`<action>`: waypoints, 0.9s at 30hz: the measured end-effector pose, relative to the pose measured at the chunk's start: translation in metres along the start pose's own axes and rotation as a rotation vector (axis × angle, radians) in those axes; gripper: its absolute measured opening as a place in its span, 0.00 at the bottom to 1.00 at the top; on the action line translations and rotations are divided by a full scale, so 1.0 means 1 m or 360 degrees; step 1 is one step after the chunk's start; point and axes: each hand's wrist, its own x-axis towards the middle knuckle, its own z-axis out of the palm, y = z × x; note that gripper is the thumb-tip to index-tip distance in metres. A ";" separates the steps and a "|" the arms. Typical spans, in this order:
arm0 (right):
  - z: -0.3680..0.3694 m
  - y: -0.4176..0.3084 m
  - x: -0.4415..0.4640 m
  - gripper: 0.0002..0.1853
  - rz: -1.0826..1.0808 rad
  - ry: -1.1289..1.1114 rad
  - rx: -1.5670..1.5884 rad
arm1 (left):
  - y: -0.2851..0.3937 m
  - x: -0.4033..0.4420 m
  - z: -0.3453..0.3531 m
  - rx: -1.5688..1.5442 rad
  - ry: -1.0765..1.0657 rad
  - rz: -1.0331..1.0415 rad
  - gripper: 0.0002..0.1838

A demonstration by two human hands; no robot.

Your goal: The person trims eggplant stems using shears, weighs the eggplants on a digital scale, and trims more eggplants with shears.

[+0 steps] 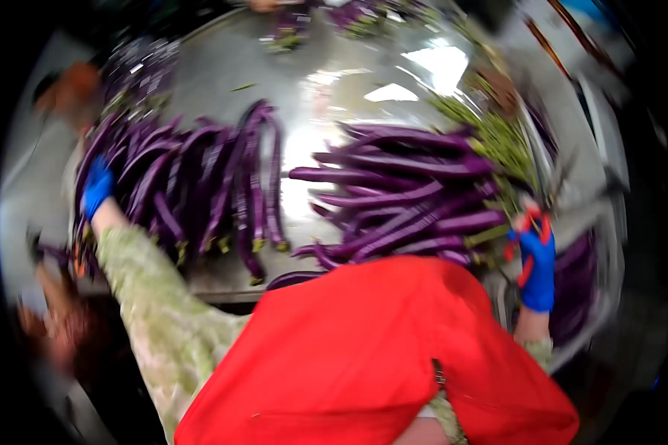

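Best keep the right hand (537,271), closed around a red-handled tool (531,218) at three o'clock, well clear while the left hand (98,187), whose grip I cannot tell, gently evens the eggplants (153,178) at nine o'clock.

A shiny metal desk (304,96) with a raised rim throws back bright white glare. Grayish floor (642,348) shows at the right; the surroundings are dark and blurred.
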 end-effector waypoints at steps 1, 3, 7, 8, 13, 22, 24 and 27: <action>-0.003 -0.004 -0.005 0.25 -0.0016 0.0018 -0.0042 | -0.018 0.014 0.011 -0.0342 0.0029 -0.0069 0.27; -0.011 -0.004 -0.010 0.25 -0.0071 0.0041 -0.0060 | -0.056 0.034 0.026 -0.1584 0.0131 -0.0273 0.26; -0.024 0.003 -0.016 0.27 -0.0105 0.0176 0.0059 | -0.014 0.028 0.062 -0.2492 -0.0358 0.0302 0.20; -0.027 0.007 -0.016 0.27 -0.0130 0.0207 0.0091 | 0.112 -0.052 0.046 -0.2269 -0.0342 0.0119 0.24; -0.037 0.021 -0.016 0.27 -0.0088 0.0216 0.0181 | 0.377 -0.307 0.086 -0.1050 -0.1071 0.1503 0.36; -0.033 0.021 -0.027 0.27 0.0003 0.0250 0.0137 | 0.472 -0.361 0.157 -0.0395 -0.1081 0.2239 0.39; -0.037 0.024 -0.028 0.26 0.0080 0.0225 0.0078 | 0.467 -0.362 0.152 -0.0453 -0.0703 0.2316 0.37; -0.041 0.030 -0.028 0.23 0.0015 0.0057 -0.0288 | 0.474 -0.365 0.118 -0.0346 -0.0181 0.2335 0.37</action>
